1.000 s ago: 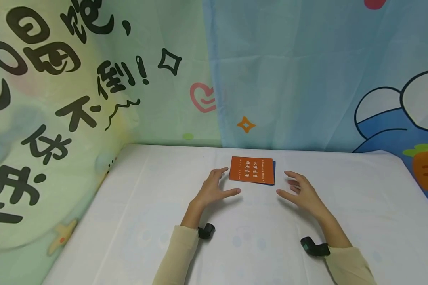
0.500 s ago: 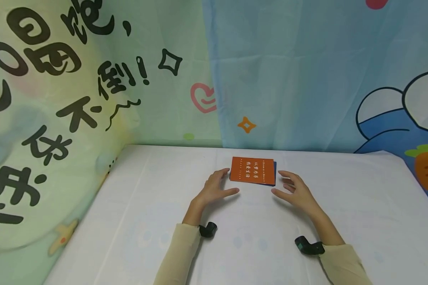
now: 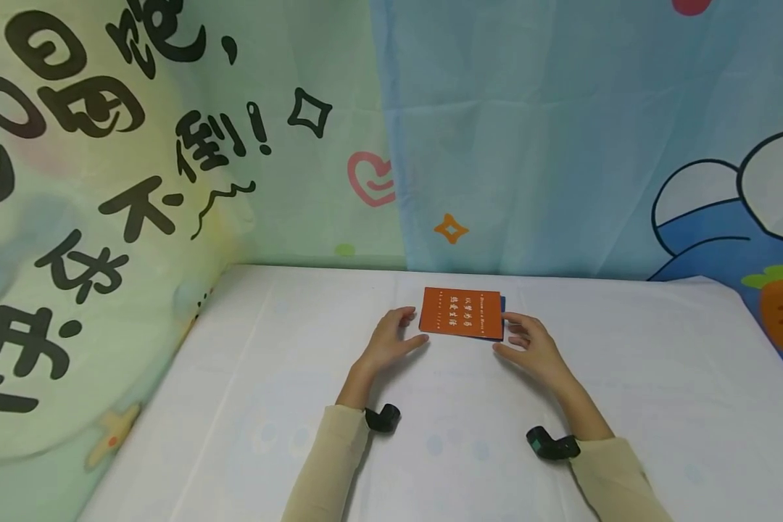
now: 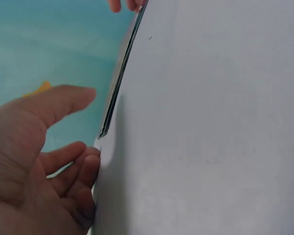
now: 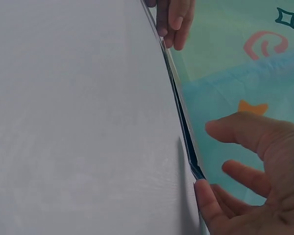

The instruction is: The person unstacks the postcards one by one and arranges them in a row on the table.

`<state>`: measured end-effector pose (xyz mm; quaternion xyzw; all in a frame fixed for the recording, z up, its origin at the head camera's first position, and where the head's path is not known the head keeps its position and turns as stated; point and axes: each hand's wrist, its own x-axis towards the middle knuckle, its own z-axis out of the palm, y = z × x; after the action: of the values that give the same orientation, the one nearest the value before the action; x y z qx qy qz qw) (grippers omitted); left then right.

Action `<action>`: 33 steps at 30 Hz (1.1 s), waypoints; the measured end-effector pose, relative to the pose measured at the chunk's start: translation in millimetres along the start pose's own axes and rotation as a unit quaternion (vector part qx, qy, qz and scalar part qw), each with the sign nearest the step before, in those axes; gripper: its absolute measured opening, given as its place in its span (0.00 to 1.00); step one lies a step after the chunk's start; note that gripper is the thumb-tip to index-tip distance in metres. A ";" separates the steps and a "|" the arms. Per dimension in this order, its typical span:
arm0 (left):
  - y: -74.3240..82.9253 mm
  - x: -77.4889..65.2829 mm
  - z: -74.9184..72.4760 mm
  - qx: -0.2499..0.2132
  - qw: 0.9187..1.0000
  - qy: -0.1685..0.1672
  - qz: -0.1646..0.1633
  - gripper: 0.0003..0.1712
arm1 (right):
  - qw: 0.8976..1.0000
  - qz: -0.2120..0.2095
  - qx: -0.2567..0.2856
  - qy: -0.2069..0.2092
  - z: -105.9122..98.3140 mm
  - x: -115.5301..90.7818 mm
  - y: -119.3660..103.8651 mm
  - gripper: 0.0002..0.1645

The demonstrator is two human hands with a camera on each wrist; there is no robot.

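An orange notebook (image 3: 457,312) with white lettering lies flat near the table's far edge. A dark blue notebook (image 3: 503,319) peeks out beneath it along the right and lower edges. My left hand (image 3: 386,344) stands just off the left side, fingers loosely bent and thumb apart. At the right side is my right hand (image 3: 540,354), its fingertips at the stack's right edge. The right wrist view has one finger (image 5: 208,198) at the corner of the thin notebook stack (image 5: 179,105); firm contact is hard to tell. From the left wrist, the stack (image 4: 120,73) appears edge-on, apart from the thumb.
A white cloth covers the table (image 3: 287,377). Behind it hangs a blue and green printed curtain (image 3: 528,145), with large black lettering on the left part. Each wrist wears a small black camera, such as the right one (image 3: 551,444).
My right hand has moved left until its fingertips reach the notebooks' right edge. The left thumb has drawn in slightly. The notebooks lie where they were.
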<state>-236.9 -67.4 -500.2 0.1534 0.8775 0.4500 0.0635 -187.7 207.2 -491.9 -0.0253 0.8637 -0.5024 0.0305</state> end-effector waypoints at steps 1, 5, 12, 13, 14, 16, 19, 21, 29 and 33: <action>0.4 1.0 0.3 0.005 1.000 0.002 0.000 0.35 | 1.000 0.005 -0.006 -0.004 0.4 0.4 0.5 0.38; 2.9 4.5 2.1 0.042 0.999 0.018 -0.008 0.35 | 1.000 0.012 -0.022 -0.019 1.8 3.3 3.0 0.39; 6.1 7.3 3.9 0.057 0.997 0.039 -0.026 0.35 | 0.999 0.013 -0.038 -0.005 5.3 8.7 5.6 0.39; 6.0 7.7 4.3 0.057 0.997 0.040 -0.023 0.34 | 0.999 0.012 -0.039 0.000 6.0 9.1 5.6 0.38; 6.0 8.0 4.6 0.058 0.997 0.040 -0.020 0.34 | 0.999 0.009 -0.041 0.004 6.7 9.5 5.4 0.38; 5.5 8.5 5.5 0.064 0.997 0.037 -0.010 0.32 | 0.999 0.005 -0.044 0.013 8.0 9.9 5.5 0.36; 4.2 8.6 7.0 0.073 0.997 0.034 -0.001 0.30 | 0.999 0.006 -0.050 0.021 9.5 9.7 5.1 0.35; 3.4 8.4 7.8 0.074 0.997 0.034 0.001 0.29 | 0.998 0.010 -0.052 0.024 10.0 9.4 5.6 0.34; 1.3 10.6 9.1 0.060 0.997 0.040 0.003 0.28 | 0.998 0.019 -0.038 0.034 9.7 10.2 7.8 0.32; 0.7 12.6 9.5 0.050 0.998 0.041 0.006 0.27 | 0.998 0.023 -0.031 0.045 9.4 12.4 9.6 0.30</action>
<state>-246.4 -55.5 -504.9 0.1430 0.8998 0.4120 0.0171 -199.5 202.9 -505.2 0.0158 0.8799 -0.4749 0.0025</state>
